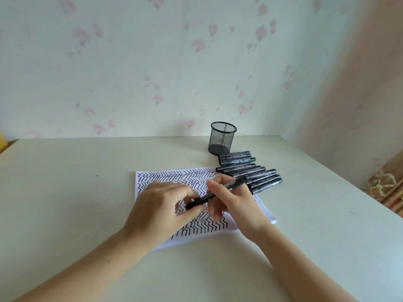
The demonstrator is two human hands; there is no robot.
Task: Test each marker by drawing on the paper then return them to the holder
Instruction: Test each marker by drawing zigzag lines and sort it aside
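Note:
One black marker [231,185] lies slanted across both hands, just above the paper. My right hand [234,203] grips its barrel, and my left hand [161,205] pinches its lower end, the cap end, between thumb and fingers. The white paper [174,177] under the hands is covered with rows of black zigzag lines. Several more black markers [250,171] lie side by side at the paper's far right corner. Behind them the black mesh holder [222,138] stands upright; I see no marker inside it.
The pale table [76,182] ends at a flowered wall behind the holder. Its right edge runs diagonally toward me, with patterned floor [386,188] beyond. A yellow object [3,140] shows at the far left edge.

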